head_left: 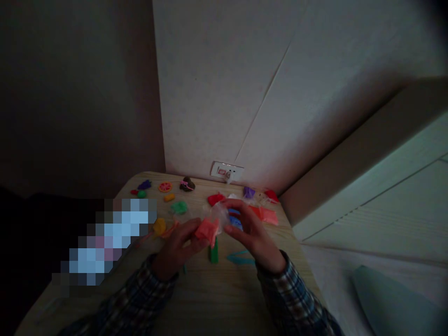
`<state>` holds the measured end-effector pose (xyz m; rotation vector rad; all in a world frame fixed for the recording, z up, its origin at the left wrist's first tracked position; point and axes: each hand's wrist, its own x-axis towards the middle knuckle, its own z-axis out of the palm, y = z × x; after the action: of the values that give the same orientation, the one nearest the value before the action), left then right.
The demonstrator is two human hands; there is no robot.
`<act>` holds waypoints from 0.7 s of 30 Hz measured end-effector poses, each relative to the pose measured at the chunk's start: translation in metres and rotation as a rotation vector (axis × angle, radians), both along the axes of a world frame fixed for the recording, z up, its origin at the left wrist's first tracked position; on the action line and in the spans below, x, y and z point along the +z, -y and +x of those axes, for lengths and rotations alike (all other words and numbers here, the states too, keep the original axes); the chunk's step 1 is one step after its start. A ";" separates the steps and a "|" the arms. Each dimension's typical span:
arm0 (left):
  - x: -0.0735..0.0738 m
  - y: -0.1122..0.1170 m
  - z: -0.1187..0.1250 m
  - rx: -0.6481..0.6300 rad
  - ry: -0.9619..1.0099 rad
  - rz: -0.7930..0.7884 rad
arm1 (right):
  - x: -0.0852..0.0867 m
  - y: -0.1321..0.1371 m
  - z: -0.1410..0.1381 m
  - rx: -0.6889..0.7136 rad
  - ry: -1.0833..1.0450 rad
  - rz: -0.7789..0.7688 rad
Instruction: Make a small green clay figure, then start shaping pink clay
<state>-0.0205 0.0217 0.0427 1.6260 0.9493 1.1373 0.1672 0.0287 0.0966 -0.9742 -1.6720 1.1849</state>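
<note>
Both hands meet over the middle of a small wooden table (217,298). My left hand (177,249) is closed on the lower end of a clear plastic packet of pink-red clay (207,229). My right hand (250,233) pinches the packet's clear top end with fingers curled. A green clay stick (213,252) lies on the table just under the packet, and a teal tool (240,257) lies below my right hand.
Small clay pieces lie across the table's far half: an orange slice shape (165,186), a brown lump (187,184), purple (249,192), red (215,199), green (179,207), yellow (159,226). A wall socket (227,171) sits behind. A blurred patch lies at left.
</note>
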 end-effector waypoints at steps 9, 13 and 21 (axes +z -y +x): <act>-0.023 0.007 -0.009 0.157 0.019 -0.035 | -0.002 0.012 -0.001 -0.103 0.113 0.097; -0.012 0.009 -0.003 0.263 0.026 -0.010 | 0.001 0.019 0.001 -0.141 0.180 0.144; -0.012 0.008 -0.003 0.231 0.031 -0.071 | 0.008 0.027 0.005 -0.198 0.273 0.238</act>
<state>-0.0234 0.0141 0.0304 1.4649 1.1672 1.2651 0.1719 0.0022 0.1050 -1.1570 -1.8296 0.7291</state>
